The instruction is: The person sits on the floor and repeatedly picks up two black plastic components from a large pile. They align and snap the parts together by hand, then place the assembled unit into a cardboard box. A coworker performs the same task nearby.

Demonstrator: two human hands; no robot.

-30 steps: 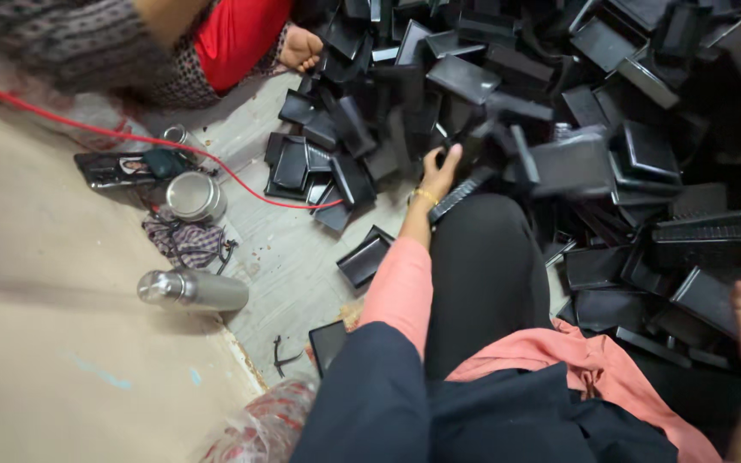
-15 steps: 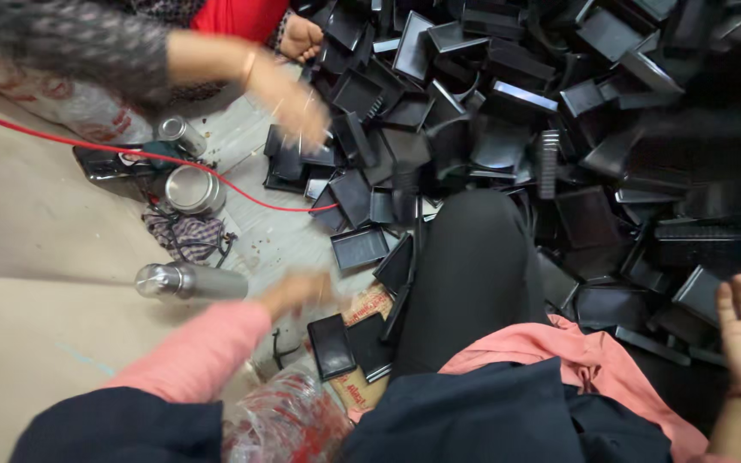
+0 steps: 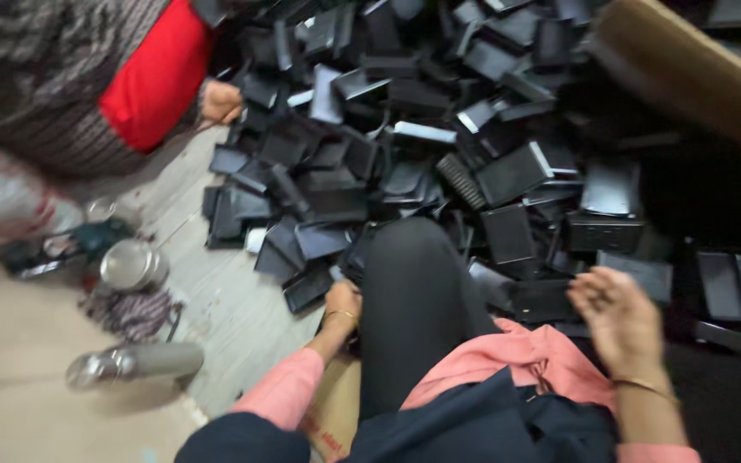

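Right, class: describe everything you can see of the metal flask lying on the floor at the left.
The metal flask lies on its side on the pale floor, cap end pointing left. Its body is a smooth cylinder of dull grey metal, probably steel; the cap end is shinier and slightly narrower. It looks closed, though blur hides fine detail. It casts a soft shadow beneath. Nothing holds it; a crumpled patterned cloth lies just above it, apparently apart, and the person's left hand is well to its right.

Left hand, right hand, black trays
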